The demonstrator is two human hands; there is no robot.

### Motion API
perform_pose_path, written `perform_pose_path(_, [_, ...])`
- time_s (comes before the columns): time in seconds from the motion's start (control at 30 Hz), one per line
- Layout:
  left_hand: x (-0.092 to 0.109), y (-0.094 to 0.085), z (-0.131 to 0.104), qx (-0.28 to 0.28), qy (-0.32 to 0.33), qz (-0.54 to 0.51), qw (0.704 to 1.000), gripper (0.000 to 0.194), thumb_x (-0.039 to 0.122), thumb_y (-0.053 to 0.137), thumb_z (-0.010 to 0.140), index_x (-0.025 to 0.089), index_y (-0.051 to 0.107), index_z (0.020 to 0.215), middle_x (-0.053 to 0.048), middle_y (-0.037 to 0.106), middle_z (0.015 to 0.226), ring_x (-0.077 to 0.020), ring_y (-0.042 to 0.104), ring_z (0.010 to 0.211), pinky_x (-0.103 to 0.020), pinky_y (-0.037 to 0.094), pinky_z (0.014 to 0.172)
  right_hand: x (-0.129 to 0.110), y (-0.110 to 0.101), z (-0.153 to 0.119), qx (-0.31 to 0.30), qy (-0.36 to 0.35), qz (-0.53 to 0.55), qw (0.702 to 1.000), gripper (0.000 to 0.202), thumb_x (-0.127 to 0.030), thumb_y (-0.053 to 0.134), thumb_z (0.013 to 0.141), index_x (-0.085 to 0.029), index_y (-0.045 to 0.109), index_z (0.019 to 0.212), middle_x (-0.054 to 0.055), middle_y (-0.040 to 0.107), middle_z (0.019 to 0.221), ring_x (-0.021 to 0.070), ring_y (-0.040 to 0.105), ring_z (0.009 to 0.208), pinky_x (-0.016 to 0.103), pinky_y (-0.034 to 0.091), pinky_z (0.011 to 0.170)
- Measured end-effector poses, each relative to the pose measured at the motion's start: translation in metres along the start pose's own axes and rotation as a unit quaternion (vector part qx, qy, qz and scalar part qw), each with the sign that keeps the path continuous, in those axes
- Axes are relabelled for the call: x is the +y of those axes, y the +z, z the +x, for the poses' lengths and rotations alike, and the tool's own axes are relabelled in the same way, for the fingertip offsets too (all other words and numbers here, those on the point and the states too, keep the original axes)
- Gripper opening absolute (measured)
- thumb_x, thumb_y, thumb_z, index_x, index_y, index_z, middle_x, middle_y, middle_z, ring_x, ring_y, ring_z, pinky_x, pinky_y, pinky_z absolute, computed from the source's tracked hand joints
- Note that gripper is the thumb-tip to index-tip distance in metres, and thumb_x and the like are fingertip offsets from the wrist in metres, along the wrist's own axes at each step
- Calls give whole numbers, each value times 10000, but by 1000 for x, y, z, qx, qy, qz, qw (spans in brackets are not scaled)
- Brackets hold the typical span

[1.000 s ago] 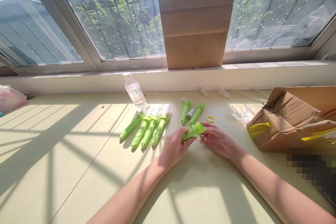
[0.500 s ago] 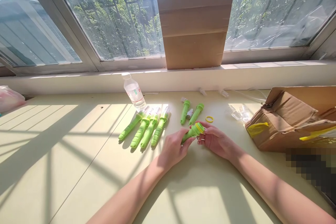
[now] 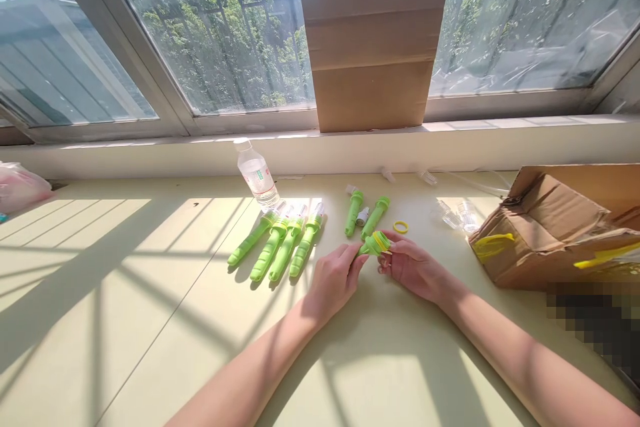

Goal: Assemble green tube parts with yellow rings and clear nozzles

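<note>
My left hand is wrapped round a green ribbed plastic tube, hiding its lower part. The tube tilts up to the right, and a yellow ring sits around its wide end. At that end, the fingers of my right hand are closed on the rim. Just beyond, a loose yellow ring lies on the table. Two green tubes lie behind my hands, with a small clear ribbed cap between them. To the left, several green tubes with clear caps rest in a row.
A water bottle stands behind the row. At right is an open cardboard box with yellow strips, and clear plastic pieces lie beside it. More small clear caps are near the sill. A pinkish plastic bag sits far left.
The held tube's exposed part has shortened slightly, with my left hand closer to its wide end. Both hands keep their grip, and the things on the table stay in place.
</note>
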State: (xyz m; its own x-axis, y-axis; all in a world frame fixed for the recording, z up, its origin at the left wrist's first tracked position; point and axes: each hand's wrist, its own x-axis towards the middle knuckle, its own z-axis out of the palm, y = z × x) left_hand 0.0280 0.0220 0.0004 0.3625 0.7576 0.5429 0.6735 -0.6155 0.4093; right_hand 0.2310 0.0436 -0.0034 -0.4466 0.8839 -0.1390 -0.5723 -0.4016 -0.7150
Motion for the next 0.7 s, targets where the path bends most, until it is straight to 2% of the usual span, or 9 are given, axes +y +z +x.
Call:
perform_pose_path(0.23, [0,2,-1,-2,1,16,1000,237,315,384,1057,214,588,1124,-48,711,921,-191,697,784,-292,532,660,1,1,-1,11,2,2,1000,301,-228,790,769,-248,713,1059,2,683,891,130,582,722,301,494,699])
perform_pose_path(0.4, [-2,8,-3,47,17,35,998,261,364,569,986,216,528,1198,-49,721,964,-195,703,761,-288,539,631,1,1,0,4,-1,3,1000,274,-220,765,781,-238,712,1050,3,675,884,130,569,696,304,488,697])
perform_pose_path(0.53, [-5,11,-5,80,18,47,996,154,311,581,970,242,531,1098,-32,714,867,-184,674,668,-274,501,544,1,2,0,2,2,6,1000,258,-218,751,791,-232,711,1046,-1,668,873,127,554,683,307,475,697])
perform_pose_path(0.7, [-6,11,-4,86,17,41,995,121,293,598,951,254,541,1051,-35,716,843,-192,670,667,-286,509,549,1,2,0,1,1,1,1000,264,-227,749,795,-242,701,1054,-7,657,871,128,542,685,307,468,701])
